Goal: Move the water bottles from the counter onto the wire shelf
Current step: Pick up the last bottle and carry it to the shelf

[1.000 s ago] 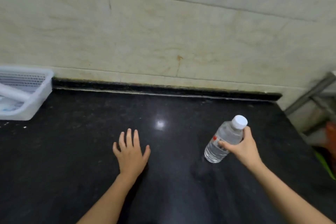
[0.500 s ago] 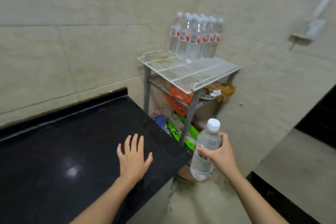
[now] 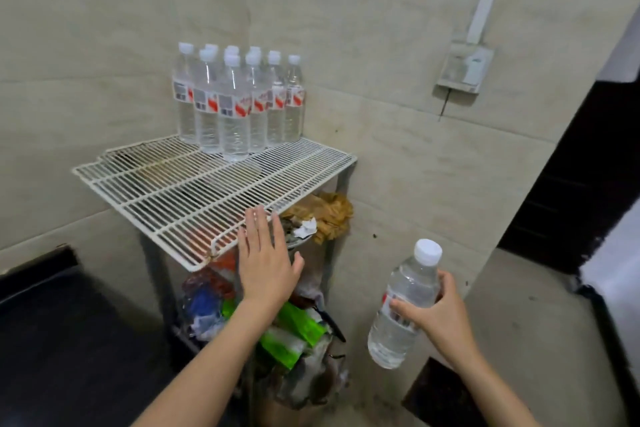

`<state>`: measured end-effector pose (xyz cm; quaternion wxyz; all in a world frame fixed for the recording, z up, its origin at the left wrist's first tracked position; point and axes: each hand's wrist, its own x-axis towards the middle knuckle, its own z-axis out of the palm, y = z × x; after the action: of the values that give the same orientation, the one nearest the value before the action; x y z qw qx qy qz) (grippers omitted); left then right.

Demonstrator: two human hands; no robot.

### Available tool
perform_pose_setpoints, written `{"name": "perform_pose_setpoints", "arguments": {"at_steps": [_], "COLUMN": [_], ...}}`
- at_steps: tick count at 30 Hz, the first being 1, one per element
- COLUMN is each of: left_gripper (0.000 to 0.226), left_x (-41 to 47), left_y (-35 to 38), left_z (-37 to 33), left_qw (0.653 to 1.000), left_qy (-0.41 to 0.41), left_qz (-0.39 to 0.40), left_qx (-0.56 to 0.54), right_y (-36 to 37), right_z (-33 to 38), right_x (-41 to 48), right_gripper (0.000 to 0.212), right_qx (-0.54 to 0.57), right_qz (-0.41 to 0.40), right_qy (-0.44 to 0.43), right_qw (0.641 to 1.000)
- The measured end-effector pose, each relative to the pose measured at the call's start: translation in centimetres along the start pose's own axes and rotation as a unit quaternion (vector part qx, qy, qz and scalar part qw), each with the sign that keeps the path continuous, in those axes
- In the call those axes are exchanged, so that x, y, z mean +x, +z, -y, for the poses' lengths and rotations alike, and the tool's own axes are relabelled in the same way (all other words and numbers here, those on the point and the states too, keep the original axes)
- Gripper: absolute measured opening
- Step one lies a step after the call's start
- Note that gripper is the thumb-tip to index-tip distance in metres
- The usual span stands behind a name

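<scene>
1. left of the wire shelf, only the end of the dark counter (image 3: 52, 322) shows, and no bottle is visible on the part in view.
2. the wire shelf (image 3: 173, 198) stands against the tiled wall. a tight cluster of capped bottles (image 3: 235, 107) stands upright at its back, leaving the front of the grid bare.
3. at the shelf's front edge the left hand (image 3: 266, 270) hovers palm down, fingers straight and close together, thumb out to the side, holding nothing. whether it touches the wire cannot be told.
4. under the shelf, the lower levels are stuffed with crumpled plastic bags (image 3: 294, 340) — green, blue and red among them. a brown crumpled wad (image 3: 329, 215) sits just beneath the grid's right end.
5. right of the shelf and below its level, the right hand (image 3: 440, 319) grips a water bottle (image 3: 405, 305) at mid-body with fingers curled round it. the bottle is capped, slightly tilted, in mid-air and apart from the shelf.
6. the step in hand appears to be the carry. the next move likely calls for lifting the bottle up and left over the front edge, then setting it upright on bare wire beside the cluster — base flat across the rods, without knocking the standing bottles.
</scene>
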<state>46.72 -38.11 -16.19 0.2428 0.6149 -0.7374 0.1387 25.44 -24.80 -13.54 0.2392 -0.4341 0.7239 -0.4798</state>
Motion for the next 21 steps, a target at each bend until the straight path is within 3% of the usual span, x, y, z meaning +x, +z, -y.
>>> {"name": "perform_pose_setpoints", "arguments": {"at_steps": [5, 11, 15, 21], "left_gripper": [0.090, 0.080, 0.077, 0.066], "left_x": [1.8, 1.6, 1.5, 3.1], "left_y": [3.6, 3.8, 4.1, 3.5], "left_z": [-1.3, -2.3, -2.6, -3.9], "left_qw": [0.996, 0.990, 0.981, 0.947], "left_qy": [-0.083, -0.112, -0.128, -0.209], "left_qz": [-0.045, -0.044, -0.063, -0.094], "left_qx": [0.004, 0.068, 0.133, 0.224], "right_y": [-2.1, 0.0, 2.3, 5.8], "right_z": [2.3, 4.6, 7.6, 14.5], "right_x": [8.5, 16.2, 21.3, 29.9], "right_gripper": [0.059, 0.061, 0.059, 0.062], "right_qx": [-0.021, 0.015, 0.062, 0.159], "right_qz": [-0.007, 0.046, 0.095, 0.087], "right_qy": [-0.053, -0.097, -0.150, -0.222], "right_qw": [0.998, 0.994, 0.982, 0.958]}}
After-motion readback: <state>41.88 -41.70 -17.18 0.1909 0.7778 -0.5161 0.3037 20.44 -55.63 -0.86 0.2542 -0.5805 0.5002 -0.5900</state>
